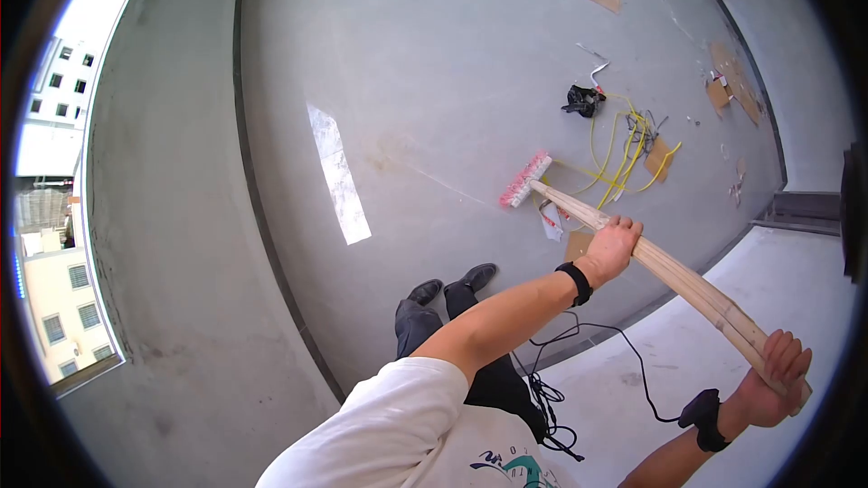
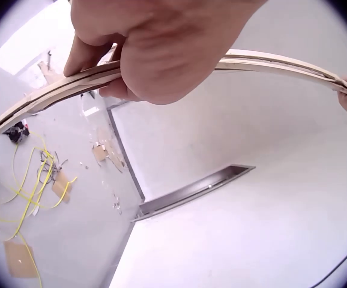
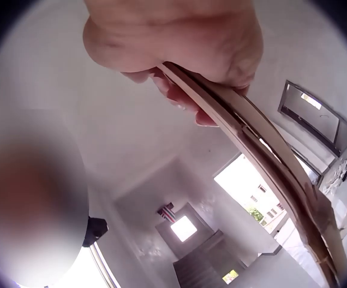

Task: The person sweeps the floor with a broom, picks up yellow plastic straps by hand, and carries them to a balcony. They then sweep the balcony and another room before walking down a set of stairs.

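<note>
Yellow cable (image 1: 624,149), black bag (image 1: 583,100) and cardboard scraps (image 1: 728,86) on the floor beyond the fingers.

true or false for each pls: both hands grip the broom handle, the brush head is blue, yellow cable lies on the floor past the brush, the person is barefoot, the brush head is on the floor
1. Both hands grip the broom handle: true; the left hand holds it mid-shaft, the right hand near its top end.
2. The brush head is blue: false; its bristles are pink.
3. Yellow cable lies on the floor past the brush: true.
4. The person is barefoot: false; black shoes show.
5. The brush head is on the floor: true, as far as the head view shows.
</note>
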`<state>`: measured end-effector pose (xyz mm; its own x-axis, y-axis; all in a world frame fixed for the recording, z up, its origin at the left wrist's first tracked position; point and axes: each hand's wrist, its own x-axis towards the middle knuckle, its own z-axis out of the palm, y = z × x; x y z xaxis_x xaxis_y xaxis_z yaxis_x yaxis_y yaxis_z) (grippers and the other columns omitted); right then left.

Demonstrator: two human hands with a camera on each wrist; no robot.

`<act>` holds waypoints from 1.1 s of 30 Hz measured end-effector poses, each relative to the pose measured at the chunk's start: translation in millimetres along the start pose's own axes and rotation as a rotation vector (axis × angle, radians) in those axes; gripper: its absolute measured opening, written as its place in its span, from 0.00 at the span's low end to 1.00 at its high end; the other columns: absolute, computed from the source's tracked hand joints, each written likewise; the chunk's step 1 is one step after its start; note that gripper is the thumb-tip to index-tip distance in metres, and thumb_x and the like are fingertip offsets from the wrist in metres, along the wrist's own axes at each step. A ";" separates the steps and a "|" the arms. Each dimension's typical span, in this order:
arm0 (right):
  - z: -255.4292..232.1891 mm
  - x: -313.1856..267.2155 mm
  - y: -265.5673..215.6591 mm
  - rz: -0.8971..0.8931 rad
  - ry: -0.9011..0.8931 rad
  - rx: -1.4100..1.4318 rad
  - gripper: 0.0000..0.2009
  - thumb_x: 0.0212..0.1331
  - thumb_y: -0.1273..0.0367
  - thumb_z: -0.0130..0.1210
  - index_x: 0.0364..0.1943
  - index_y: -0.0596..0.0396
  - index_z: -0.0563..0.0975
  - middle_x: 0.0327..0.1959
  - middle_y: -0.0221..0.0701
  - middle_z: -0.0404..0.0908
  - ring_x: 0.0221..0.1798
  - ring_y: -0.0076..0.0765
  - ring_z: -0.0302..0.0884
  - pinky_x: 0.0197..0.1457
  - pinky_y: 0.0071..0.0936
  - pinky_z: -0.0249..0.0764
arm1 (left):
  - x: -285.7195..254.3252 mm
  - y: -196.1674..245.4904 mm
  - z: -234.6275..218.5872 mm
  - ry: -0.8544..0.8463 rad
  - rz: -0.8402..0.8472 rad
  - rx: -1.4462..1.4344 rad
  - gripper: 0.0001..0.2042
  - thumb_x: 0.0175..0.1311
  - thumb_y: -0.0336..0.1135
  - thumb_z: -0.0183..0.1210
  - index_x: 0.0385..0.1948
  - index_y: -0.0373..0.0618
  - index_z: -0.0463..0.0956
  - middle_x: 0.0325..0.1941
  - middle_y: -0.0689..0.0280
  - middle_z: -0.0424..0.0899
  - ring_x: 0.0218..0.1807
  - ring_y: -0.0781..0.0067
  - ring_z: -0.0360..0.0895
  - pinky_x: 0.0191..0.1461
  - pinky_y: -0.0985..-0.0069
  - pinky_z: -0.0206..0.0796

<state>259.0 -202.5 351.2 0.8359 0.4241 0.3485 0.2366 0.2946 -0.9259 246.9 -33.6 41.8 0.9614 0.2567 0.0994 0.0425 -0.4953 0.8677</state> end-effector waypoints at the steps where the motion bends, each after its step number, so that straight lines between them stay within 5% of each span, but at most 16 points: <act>1: -10.8 2.0 -9.3 0.002 0.006 -0.001 0.12 0.53 0.63 0.45 0.20 0.46 0.55 0.17 0.25 0.53 0.23 0.23 0.49 0.36 0.28 0.50 | -1.6 9.3 0.0 0.007 0.024 0.016 0.10 0.48 0.23 0.55 0.34 0.40 0.68 0.37 0.55 0.74 0.47 0.49 0.72 0.48 0.61 0.70; 7: -65.4 6.3 -11.1 0.020 0.067 0.075 0.11 0.54 0.65 0.41 0.19 0.47 0.56 0.14 0.25 0.53 0.20 0.23 0.49 0.30 0.24 0.52 | -48.5 25.6 -27.1 0.084 -0.086 0.076 0.13 0.45 0.25 0.58 0.34 0.41 0.67 0.37 0.55 0.73 0.45 0.50 0.72 0.48 0.61 0.69; 12: -18.1 -17.3 101.3 0.209 -0.014 0.323 0.15 0.58 0.59 0.47 0.19 0.48 0.60 0.12 0.23 0.58 0.16 0.22 0.50 0.25 0.26 0.52 | -118.4 -77.7 -29.1 -0.050 -0.361 0.266 0.10 0.49 0.26 0.55 0.34 0.41 0.67 0.37 0.53 0.74 0.47 0.49 0.72 0.57 0.46 0.58; 15: 19.5 -34.1 124.5 0.227 -0.018 0.265 0.15 0.57 0.60 0.47 0.19 0.48 0.59 0.12 0.24 0.58 0.16 0.22 0.50 0.25 0.26 0.53 | -139.7 -117.1 -15.1 -0.084 -0.421 0.216 0.10 0.48 0.25 0.55 0.32 0.41 0.66 0.37 0.54 0.75 0.47 0.49 0.72 0.58 0.46 0.57; 17: 30.3 -28.7 114.4 0.234 -0.045 0.221 0.14 0.57 0.60 0.47 0.19 0.48 0.59 0.13 0.24 0.58 0.16 0.22 0.50 0.25 0.26 0.53 | -125.9 -116.0 17.2 -0.214 -0.374 0.079 0.11 0.48 0.24 0.56 0.34 0.42 0.67 0.38 0.54 0.76 0.48 0.49 0.72 0.59 0.46 0.56; 21: 49.9 26.2 59.6 0.109 -0.068 -0.086 0.12 0.55 0.63 0.44 0.19 0.48 0.58 0.13 0.23 0.56 0.16 0.20 0.49 0.25 0.25 0.50 | -40.8 -56.8 68.1 -0.012 -0.236 -0.032 0.11 0.46 0.25 0.58 0.31 0.40 0.67 0.34 0.51 0.75 0.45 0.47 0.72 0.51 0.55 0.59; 26: 60.4 68.5 -2.5 0.091 -0.101 -0.079 0.11 0.55 0.65 0.43 0.19 0.49 0.58 0.16 0.27 0.55 0.22 0.22 0.50 0.33 0.24 0.51 | 30.4 -22.8 -17.9 -0.068 -0.108 -0.165 0.11 0.46 0.25 0.58 0.30 0.39 0.66 0.34 0.51 0.76 0.44 0.49 0.72 0.49 0.54 0.61; 28: 109.5 89.1 -7.5 0.090 -0.164 -0.037 0.10 0.55 0.67 0.42 0.19 0.50 0.58 0.18 0.29 0.56 0.23 0.23 0.51 0.35 0.26 0.52 | 42.4 -14.1 -50.7 -0.090 0.011 -0.170 0.11 0.46 0.26 0.59 0.31 0.39 0.67 0.34 0.53 0.76 0.45 0.51 0.73 0.50 0.53 0.62; 30: 200.4 117.9 1.4 -0.348 1.037 -0.412 0.07 0.53 0.72 0.40 0.20 0.52 0.59 0.19 0.31 0.55 0.23 0.24 0.51 0.35 0.27 0.53 | 51.8 -3.2 -100.7 -0.104 0.048 -0.098 0.12 0.46 0.26 0.59 0.32 0.40 0.67 0.35 0.54 0.77 0.45 0.52 0.73 0.53 0.52 0.62; 33: 80.7 116.7 -42.2 0.015 -0.004 0.043 0.06 0.52 0.74 0.42 0.21 0.53 0.59 0.18 0.30 0.54 0.22 0.25 0.52 0.34 0.27 0.53 | 48.2 -21.6 -164.7 -0.109 0.026 0.002 0.13 0.45 0.27 0.59 0.34 0.40 0.68 0.36 0.56 0.77 0.46 0.53 0.74 0.59 0.49 0.59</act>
<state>306.6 -96.3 442.7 0.8369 0.4325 0.3354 0.2027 0.3243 -0.9240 247.5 126.2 108.1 0.9860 0.1521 0.0680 0.0179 -0.5024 0.8644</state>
